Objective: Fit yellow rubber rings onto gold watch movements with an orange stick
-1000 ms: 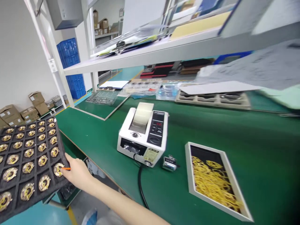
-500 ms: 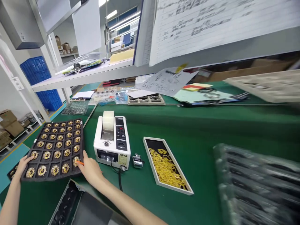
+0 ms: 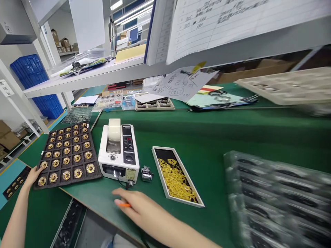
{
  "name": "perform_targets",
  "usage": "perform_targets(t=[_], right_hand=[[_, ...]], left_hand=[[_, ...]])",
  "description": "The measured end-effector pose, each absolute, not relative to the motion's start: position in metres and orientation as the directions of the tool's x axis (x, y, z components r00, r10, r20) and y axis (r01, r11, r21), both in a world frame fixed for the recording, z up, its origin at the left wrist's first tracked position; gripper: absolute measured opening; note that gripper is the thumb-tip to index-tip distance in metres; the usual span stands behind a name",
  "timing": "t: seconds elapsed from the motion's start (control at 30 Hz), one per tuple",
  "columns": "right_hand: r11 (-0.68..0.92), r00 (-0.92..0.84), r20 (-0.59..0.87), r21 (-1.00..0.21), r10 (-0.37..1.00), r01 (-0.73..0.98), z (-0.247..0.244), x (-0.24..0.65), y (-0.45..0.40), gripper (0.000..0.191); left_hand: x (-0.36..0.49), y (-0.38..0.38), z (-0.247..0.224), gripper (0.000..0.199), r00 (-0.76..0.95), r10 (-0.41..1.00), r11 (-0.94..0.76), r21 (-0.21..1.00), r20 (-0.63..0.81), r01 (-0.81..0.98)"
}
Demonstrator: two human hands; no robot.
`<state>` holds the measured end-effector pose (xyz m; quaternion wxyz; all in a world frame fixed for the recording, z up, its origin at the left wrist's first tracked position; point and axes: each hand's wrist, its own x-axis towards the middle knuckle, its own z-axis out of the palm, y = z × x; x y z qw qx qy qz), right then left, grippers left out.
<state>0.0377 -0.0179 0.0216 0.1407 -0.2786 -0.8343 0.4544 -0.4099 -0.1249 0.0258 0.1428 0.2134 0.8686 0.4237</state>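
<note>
My left hand (image 3: 33, 175) grips the left front corner of a black foam tray (image 3: 60, 184), its thumb beside one of the round parts. Rows of gold-coloured round parts (image 3: 66, 161) sit in the tray's square pockets. Over the bench's front edge, my right hand (image 3: 136, 203) is closed around a slim orange stick-like thing (image 3: 124, 205), mostly hidden by the fingers; its kind cannot be made out. Just beyond that hand stands a white tape dispenser (image 3: 117, 151) with a roll on top. A small metal tally counter (image 3: 146, 174) lies beside the dispenser.
A white-rimmed tray (image 3: 154, 159) of yellow rings lies right of the counter. Clear plastic trays with black parts (image 3: 274, 203) fill the right side. Above the bench runs a shelf (image 3: 85, 81). An open drawer (image 3: 69, 224) sits below the front edge.
My right hand has let go of the tray's right side and moved right, keeping the orange thing. The tray has come down flatter onto the bench; my left hand stays on it.
</note>
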Motion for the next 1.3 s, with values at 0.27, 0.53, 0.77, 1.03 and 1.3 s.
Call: perform_targets(t=[0.27,0.53,0.77,1.03,1.3], right_hand=[[0.393,-0.628,0.219,-0.907,0.747,0.151,0.070,0.086,0.010,0.057],[0.389,-0.262,0.356,-0.917,0.897,0.086,0.090,0.158,0.019,0.068],[0.387,-0.214,0.356,-0.913,0.910,0.128,0.092,0.187,0.050,0.069],[0.409,-0.148,0.391,-0.904,0.908,0.126,0.090,0.200,0.074,0.065],[0.527,0.029,0.534,-0.841,0.845,0.125,0.095,0.197,0.063,0.032]], left_hand=[[-0.282,-0.073,0.001,0.019,-0.595,0.793,0.403,0.619,0.133,0.675],[-0.229,-0.018,-0.018,0.036,-0.494,0.869,0.408,0.518,0.034,0.752],[-0.231,-0.011,0.004,0.036,-0.532,0.845,0.483,0.493,-0.049,0.723],[-0.200,-0.047,0.115,0.030,-0.677,0.658,0.371,0.640,0.329,0.672],[-0.040,-0.005,0.122,0.022,-0.250,0.911,-0.248,0.921,0.327,0.302]])
